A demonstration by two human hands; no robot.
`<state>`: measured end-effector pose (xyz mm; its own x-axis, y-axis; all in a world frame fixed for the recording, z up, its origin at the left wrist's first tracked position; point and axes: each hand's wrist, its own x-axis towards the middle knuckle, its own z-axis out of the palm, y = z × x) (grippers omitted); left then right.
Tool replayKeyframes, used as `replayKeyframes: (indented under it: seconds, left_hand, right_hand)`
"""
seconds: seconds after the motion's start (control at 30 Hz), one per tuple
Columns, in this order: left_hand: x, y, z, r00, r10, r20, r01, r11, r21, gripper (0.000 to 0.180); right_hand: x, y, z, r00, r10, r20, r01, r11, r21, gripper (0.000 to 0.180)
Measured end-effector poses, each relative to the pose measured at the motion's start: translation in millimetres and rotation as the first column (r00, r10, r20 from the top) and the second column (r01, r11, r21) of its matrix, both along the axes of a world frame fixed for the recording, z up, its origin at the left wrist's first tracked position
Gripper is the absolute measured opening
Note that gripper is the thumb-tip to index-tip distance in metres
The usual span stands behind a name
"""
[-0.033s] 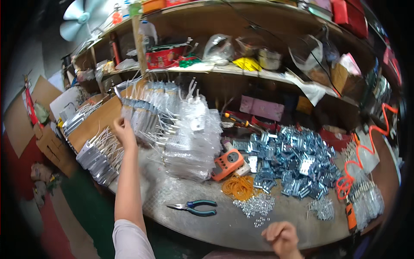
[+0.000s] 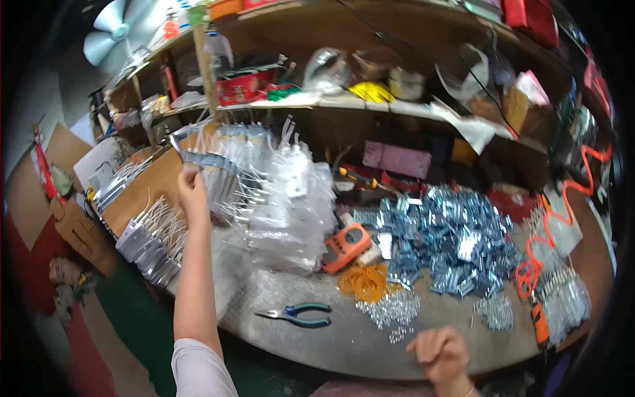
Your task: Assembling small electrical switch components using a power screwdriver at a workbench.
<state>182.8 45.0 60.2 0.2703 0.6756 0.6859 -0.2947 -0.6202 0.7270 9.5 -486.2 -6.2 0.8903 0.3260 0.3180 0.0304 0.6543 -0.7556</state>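
Observation:
My left hand [image 2: 192, 193] reaches to the left end of a stack of bagged grey parts with white wires [image 2: 215, 173]. Its fingertips are pinched together at that edge, and what lies between them is hidden. Beside that stack rises a tall pile of clear-bagged parts [image 2: 291, 225]. My right hand [image 2: 442, 356] hovers over the bench's front edge, its fingers curled in and slightly blurred, with nothing visible in them. Nearest to it are small shiny metal pieces [image 2: 389, 309]. Pliers with teal handles [image 2: 297, 314] lie to the left of these pieces.
A heap of shiny metal brackets [image 2: 456, 241] covers the bench's right half. Orange rubber bands [image 2: 364, 283], an orange meter [image 2: 346, 247] and screws [image 2: 495, 313] lie around it. An orange coiled cord [image 2: 529, 281] hangs at right. Unbagged wired parts [image 2: 147, 248] lie at far left.
The view has shifted slightly. My right hand has risen a little and moved slightly right. My left hand stays at the edge of the bagged parts, fingers still pinched.

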Motion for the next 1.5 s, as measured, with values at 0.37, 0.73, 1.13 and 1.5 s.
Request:
replayKeyframes:
  seconds: [0.37, 0.73, 1.13, 1.5]
  left_hand:
    - [52.3, -183.2, 132.8, 0.357, 0.366, -0.859, 0.374, 0.787, 0.491, 0.068]
    - [89.0, -40.6, 115.7, 0.762, 0.273, -0.587, 0.131, 0.823, 0.553, 0.067]
    - [-164.8, -387.1, -27.0, 0.399, -0.861, -0.316, 0.900, 0.433, -0.043, 0.067]
    - [-174.2, -417.7, -90.1, 0.093, -0.994, -0.054, 0.831, 0.108, -0.545, 0.061]
  right_hand:
    - [-16.2, 0.1, 154.8, 0.959, 0.019, 0.283, -0.167, 0.845, 0.508, 0.035]
    - [-61.0, -81.3, 156.0, 0.893, -0.003, 0.450, -0.256, 0.818, 0.515, 0.030]
    - [-76.7, -115.1, 157.5, 0.778, 0.044, 0.627, -0.419, 0.780, 0.465, 0.028]
    - [4.0, -113.5, 118.0, 0.801, 0.151, 0.580, -0.295, 0.942, 0.161, 0.013]
